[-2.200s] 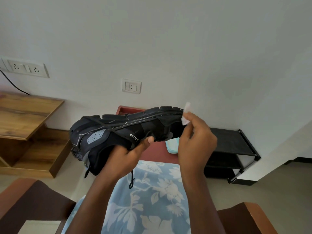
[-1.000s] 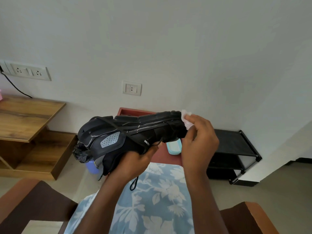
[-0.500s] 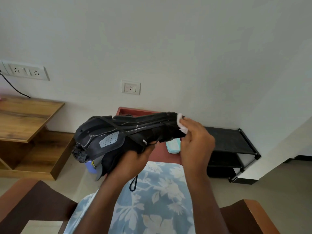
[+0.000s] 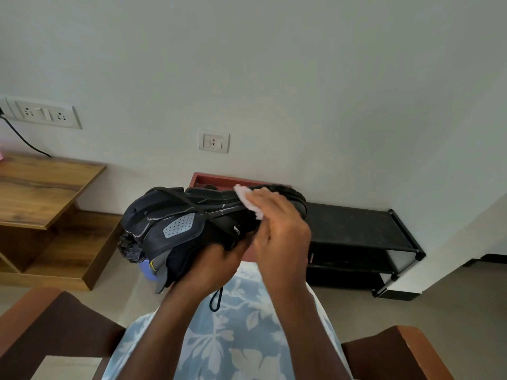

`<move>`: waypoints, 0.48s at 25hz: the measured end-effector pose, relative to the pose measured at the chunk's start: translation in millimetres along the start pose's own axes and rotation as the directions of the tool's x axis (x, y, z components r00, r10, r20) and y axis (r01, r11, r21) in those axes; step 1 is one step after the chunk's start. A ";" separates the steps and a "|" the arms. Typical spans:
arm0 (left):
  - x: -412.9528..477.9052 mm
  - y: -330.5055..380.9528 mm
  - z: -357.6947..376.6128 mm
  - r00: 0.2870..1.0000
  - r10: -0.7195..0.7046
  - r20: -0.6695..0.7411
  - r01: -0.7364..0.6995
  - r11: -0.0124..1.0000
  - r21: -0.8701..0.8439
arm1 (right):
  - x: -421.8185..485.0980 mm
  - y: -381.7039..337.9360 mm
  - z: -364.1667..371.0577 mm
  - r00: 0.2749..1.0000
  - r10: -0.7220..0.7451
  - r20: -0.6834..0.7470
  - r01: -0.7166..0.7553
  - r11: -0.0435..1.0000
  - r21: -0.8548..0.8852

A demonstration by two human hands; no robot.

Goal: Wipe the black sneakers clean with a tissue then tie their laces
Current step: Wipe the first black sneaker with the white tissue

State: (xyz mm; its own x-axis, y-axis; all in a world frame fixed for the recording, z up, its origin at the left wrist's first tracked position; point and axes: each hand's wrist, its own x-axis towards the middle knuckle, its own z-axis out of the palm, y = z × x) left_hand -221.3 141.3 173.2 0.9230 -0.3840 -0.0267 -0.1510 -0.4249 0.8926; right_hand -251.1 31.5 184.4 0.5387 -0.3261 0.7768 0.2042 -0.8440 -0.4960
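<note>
You hold the sneaker (image 4: pixel 189 223) above your lap (image 4: pixel 236 341), left hand (image 4: pixel 216 267) gripping it from beneath, right hand (image 4: pixel 282 231) holding the tissue (image 4: pixel 247 200) against its upper edge, right of middle. A table (image 4: pixel 41 187) stands far left, a rack (image 4: pixel 356 231) far right, a socket (image 4: pixel 214 140) on the wall (image 4: pixel 301 78) behind, above the sneaker.

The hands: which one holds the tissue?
The right hand: it holds the tissue against the sole of the sneaker, while the left hand only grips the sneaker from below.
</note>
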 end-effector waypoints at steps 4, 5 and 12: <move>-2.7 0.5 -3.9 0.992 0.123 -0.041 -0.126 0.989 -0.072 | 8.3 36.3 -14.7 0.975 0.183 -0.123 -0.198 0.972 -0.124; -2.1 -0.8 -3.3 0.991 0.123 -0.049 -0.126 0.990 -0.061 | 7.5 34.0 -14.3 0.971 0.207 -0.121 -0.223 0.965 -0.138; -6.1 9.0 -7.4 0.984 -0.115 0.133 0.103 0.990 0.094 | -8.7 -16.4 10.1 0.998 0.025 0.052 -0.023 0.999 -0.040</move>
State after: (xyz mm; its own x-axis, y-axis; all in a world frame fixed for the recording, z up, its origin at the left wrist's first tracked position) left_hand -225.7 145.9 184.6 0.8789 -0.4382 -0.1884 -0.0883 -0.5376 0.8386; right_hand -250.9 52.5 181.9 0.5854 -0.3248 0.7429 0.1591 -0.8524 -0.4981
